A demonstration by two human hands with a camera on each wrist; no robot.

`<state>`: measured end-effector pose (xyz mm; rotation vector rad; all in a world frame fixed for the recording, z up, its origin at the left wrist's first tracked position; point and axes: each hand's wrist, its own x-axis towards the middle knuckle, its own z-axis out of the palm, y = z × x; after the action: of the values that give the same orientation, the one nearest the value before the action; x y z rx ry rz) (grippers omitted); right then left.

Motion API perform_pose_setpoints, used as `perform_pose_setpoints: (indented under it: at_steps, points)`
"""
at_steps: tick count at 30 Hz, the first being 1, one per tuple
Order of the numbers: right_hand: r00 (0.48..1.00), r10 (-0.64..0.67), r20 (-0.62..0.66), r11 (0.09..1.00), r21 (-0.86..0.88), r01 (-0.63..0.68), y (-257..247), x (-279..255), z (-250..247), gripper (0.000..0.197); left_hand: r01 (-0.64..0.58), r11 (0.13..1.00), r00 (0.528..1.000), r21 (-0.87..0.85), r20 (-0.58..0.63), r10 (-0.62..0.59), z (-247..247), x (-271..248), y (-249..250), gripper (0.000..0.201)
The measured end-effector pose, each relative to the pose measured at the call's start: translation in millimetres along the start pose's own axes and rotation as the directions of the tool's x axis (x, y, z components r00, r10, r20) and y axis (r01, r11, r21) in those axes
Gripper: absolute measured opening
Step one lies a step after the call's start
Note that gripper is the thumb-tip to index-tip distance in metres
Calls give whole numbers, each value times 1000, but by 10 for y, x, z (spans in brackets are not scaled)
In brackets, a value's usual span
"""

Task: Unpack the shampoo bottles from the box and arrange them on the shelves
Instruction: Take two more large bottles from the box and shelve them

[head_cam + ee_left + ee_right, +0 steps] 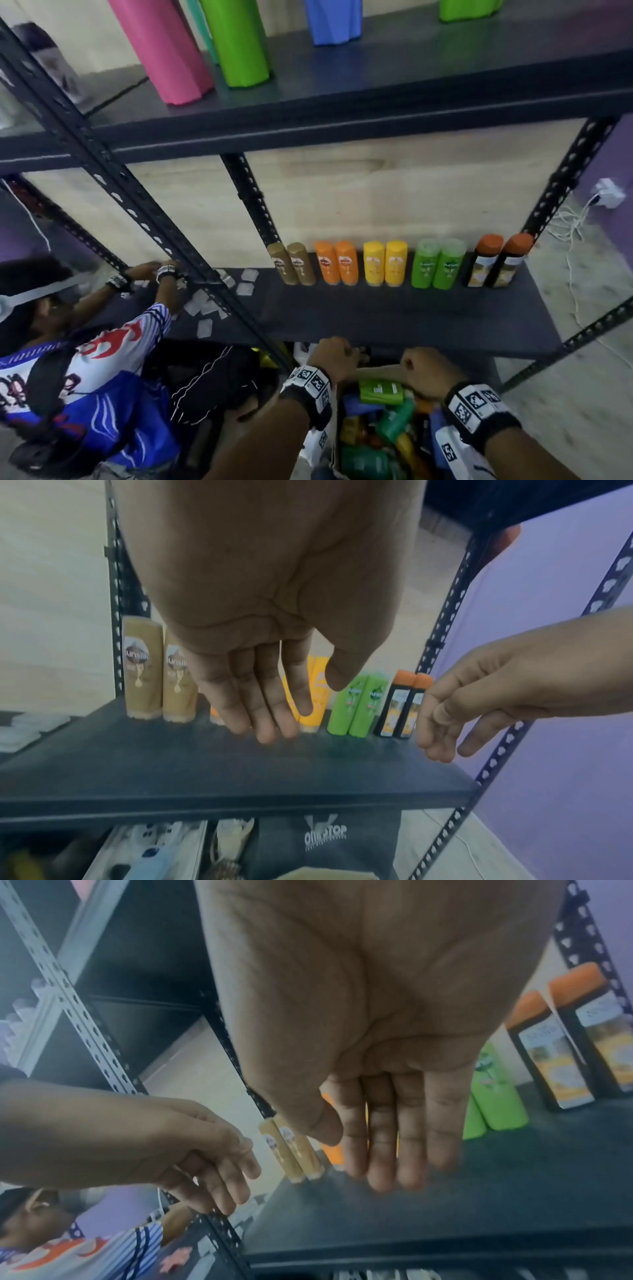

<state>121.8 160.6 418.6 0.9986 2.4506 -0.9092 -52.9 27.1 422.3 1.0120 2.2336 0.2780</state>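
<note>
Both hands hang palm-down over the front edge of the lower shelf [394, 315], above the box [346, 442] of jumbled bottles [394, 421]. The left hand [260, 647] and the right hand [383, 1053] hold nothing, their fingers straight and loosely together. Along the shelf's back edge five pairs of shampoo bottles [397, 263] stand upright, from brown to black, some hidden behind the fingers in the wrist views. The box is cut off at the bottom of the head view.

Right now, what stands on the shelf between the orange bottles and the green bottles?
Two yellow bottles stand upright side by side between the orange bottles and the green bottles, best seen in the head view.
</note>
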Motion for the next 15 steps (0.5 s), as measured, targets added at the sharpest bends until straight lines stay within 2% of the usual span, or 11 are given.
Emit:
perform_pose_setpoints:
  at_steps: [5, 10, 15]
  points:
    - [995, 71, 68, 997, 9, -72, 252, 29, 382, 40, -9, 995, 996, 96, 92, 0, 338, 76, 28, 40]
    - [976, 107, 187, 990, 68, -122, 502, 85, 740, 32, 23, 995, 982, 101, 182, -41, 689, 154, -3, 36]
    - [959, 140, 248, 983, 84, -165, 688, 147, 1126, 35, 2, 991, 947, 134, 318, -45, 989, 143, -90, 34]
